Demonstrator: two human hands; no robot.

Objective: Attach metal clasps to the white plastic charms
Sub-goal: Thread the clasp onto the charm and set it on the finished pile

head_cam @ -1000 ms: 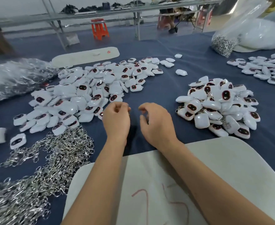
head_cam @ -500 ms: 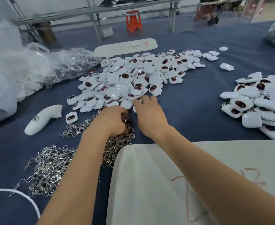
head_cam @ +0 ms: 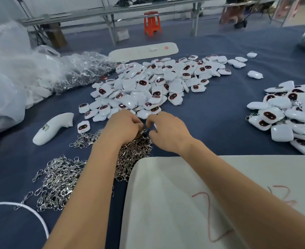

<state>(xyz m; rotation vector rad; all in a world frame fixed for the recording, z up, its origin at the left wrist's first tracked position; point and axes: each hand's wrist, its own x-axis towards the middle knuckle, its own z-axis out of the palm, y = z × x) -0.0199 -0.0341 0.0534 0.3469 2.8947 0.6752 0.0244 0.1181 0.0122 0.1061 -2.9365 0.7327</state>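
Left hand (head_cam: 123, 125) grip around clasps (head_cam: 135, 148)

The table (head_cam: 211, 123) is covered in dark navy blue cloth. The charms (head_cam: 153, 83) heaped toward its far middle are glossy white, many showing a black oval face ringed in dark red; a second heap of charms (head_cam: 282, 112) by the right edge has the same white, black and red. The clasps (head_cam: 58, 178) spread near the left front edge are shiny silver. A board (head_cam: 166, 203) at the near edge is off-white with red scrawled marks. A plain white handle-shaped piece (head_cam: 52, 128) lies toward the left edge. Beyond the far edge stands an orange stool (head_cam: 152, 22).
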